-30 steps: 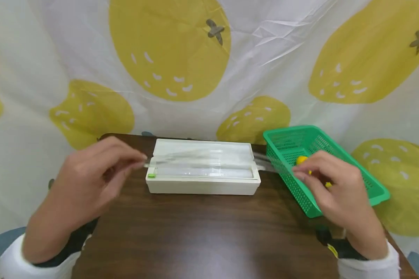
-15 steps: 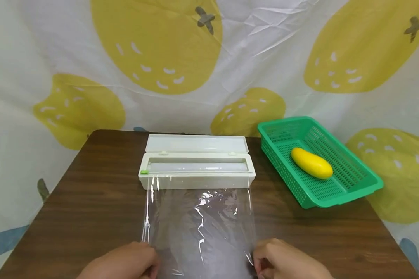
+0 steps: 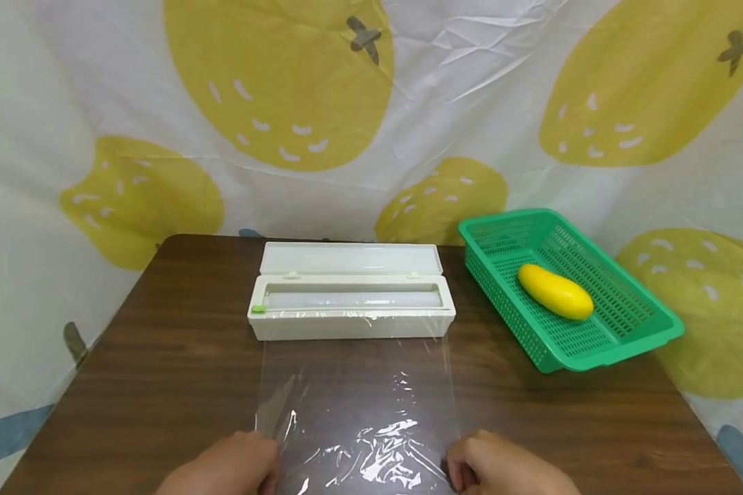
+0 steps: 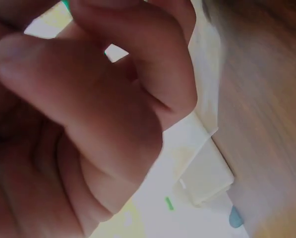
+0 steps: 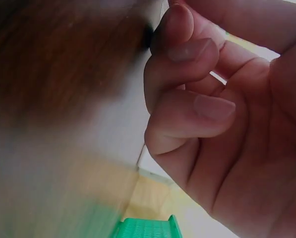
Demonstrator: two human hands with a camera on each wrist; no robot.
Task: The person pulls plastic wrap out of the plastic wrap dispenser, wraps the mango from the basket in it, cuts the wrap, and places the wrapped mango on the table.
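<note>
Far left of the head view: bare brown wood of the surface (image 3: 130, 357), lemon-print cloth (image 3: 322, 117) hanging behind it. Next, low in frame, the left hand (image 3: 223, 467), fingers curled; I read it as pinching the near left corner of the clear film (image 3: 359, 412), though its fingertips hide the grip from me. Mid-frame, the film runs from between the hands back over the front of a white box (image 3: 351, 328); whether it touches the surface, I cannot tell. Box: lid (image 3: 351, 258) thrown back, roll (image 3: 353, 300) inside, green slider (image 3: 258, 309) at the front rim's left end. Then the right hand (image 3: 504, 467), clasping the film's near right corner. Beyond it, right of the box and near it, a green basket (image 3: 508, 309) holds a yellow oblong vegetable (image 3: 555, 292), lying aslant.
</note>
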